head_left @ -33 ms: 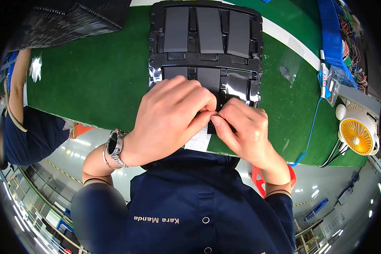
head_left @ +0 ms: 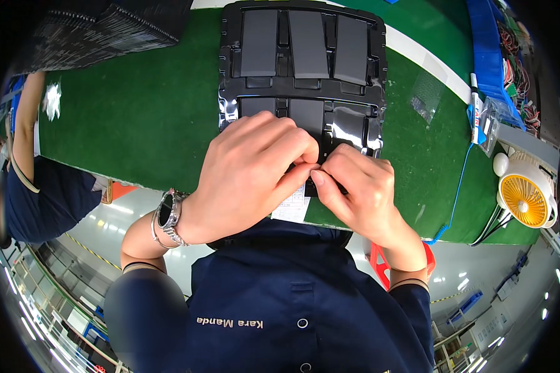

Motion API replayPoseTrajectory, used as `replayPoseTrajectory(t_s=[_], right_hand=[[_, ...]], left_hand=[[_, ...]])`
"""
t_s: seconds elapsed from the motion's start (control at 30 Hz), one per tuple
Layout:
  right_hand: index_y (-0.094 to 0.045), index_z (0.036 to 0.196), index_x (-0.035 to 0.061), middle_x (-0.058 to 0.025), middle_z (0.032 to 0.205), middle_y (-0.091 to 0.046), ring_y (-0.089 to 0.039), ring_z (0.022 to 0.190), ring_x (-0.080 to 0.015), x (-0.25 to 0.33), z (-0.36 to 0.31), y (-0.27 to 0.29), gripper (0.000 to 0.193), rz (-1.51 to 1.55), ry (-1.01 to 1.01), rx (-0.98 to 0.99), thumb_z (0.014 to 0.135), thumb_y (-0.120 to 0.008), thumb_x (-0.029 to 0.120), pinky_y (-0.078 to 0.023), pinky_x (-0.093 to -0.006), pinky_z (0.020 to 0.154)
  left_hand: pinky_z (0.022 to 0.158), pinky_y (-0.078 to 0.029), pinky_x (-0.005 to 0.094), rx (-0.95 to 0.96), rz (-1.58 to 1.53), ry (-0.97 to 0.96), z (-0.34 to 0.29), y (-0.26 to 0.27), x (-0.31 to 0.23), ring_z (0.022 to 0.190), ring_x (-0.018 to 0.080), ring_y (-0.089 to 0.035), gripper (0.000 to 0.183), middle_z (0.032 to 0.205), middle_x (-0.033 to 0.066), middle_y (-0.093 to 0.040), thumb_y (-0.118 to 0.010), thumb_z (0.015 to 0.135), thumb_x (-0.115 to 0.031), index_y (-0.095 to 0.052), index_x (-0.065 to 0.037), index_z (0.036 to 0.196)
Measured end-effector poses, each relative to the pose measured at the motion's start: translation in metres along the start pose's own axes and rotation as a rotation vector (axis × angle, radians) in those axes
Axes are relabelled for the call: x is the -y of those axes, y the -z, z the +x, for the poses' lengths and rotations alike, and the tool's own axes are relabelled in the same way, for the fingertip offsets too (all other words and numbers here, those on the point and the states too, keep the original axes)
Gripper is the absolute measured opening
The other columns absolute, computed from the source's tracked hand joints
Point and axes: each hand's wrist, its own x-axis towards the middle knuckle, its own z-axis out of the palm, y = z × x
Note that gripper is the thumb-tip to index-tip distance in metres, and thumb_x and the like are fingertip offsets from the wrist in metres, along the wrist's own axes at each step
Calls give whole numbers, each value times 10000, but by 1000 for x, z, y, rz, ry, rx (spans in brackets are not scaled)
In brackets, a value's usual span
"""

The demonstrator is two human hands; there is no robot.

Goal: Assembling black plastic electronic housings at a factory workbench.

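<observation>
Both hands meet over the near end of a black moulded plastic tray (head_left: 302,90). My left hand (head_left: 255,158) has its fingers curled, thumb and forefinger pinched together. Against its fingertips, my right hand (head_left: 358,186) also pinches with thumb and forefinger. Whatever sits between the fingertips is too small and covered to make out. Three flat dark grey pieces (head_left: 308,43) lie in the tray's far row. In the nearer row two similar pieces (head_left: 306,112) show in part, and the shiny right pocket (head_left: 350,124) is bare. A white printed sheet (head_left: 292,208) lies below the hands at the table edge.
The green table (head_left: 137,118) bears a stack of black trays (head_left: 112,34) at far left. Rightward are a clear bubble bag (head_left: 426,97), a white marker (head_left: 475,109), a coiled blue cord (head_left: 440,233), a yellow-and-white fan (head_left: 524,199) and a blue bin (head_left: 494,62) of wires. Another person's arm (head_left: 28,127) is at left.
</observation>
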Motion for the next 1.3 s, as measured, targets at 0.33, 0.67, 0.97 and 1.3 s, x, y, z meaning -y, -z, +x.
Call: replayPoseTrajectory(t_s=[0.33, 0.67, 0.97, 1.3], right_hand=[[-589, 732, -18, -62, 602, -498, -450, 496, -132, -21, 8, 5, 218, 249, -338, -137, 905, -652, 99, -359, -301, 483], [-588, 739, -17, 9, 567, -475, -396, 543, -50, -35, 8, 1, 271, 429, -532, -149, 947, -622, 154, -328, -265, 495], [-590, 742, -14, -10, 580, -494, -423, 542, -71, -28, 7, 9, 260, 424, -441, -112, 944, -618, 148, -339, -273, 503], [-601, 757, -20, -59, 632, -521, -469, 549, -140, -9, 2, 13, 166, 446, -336, -51, 896, -641, 60, -359, -300, 509]], left_hand=[[889, -459, 409, 117, 207, -4, -2, -13, 8, 1096, 284, -548, 394, 1076, 58, -580, -825, 678, -179, -611, -96, 998], [682, -472, 357, 8, 285, -252, -3, -19, 16, 866, 216, -598, 450, 889, 15, -589, -843, 592, -225, -640, -123, 980], [639, -511, 244, 229, -1109, 669, -12, -6, 3, 866, 179, -726, 857, 1110, 171, -702, -604, 930, -47, -55, -117, 1584], [830, -569, 269, 368, -1249, 729, -13, 12, 7, 996, 193, -702, 438, 1166, 147, -688, -598, 969, -51, -462, 23, 1379]])
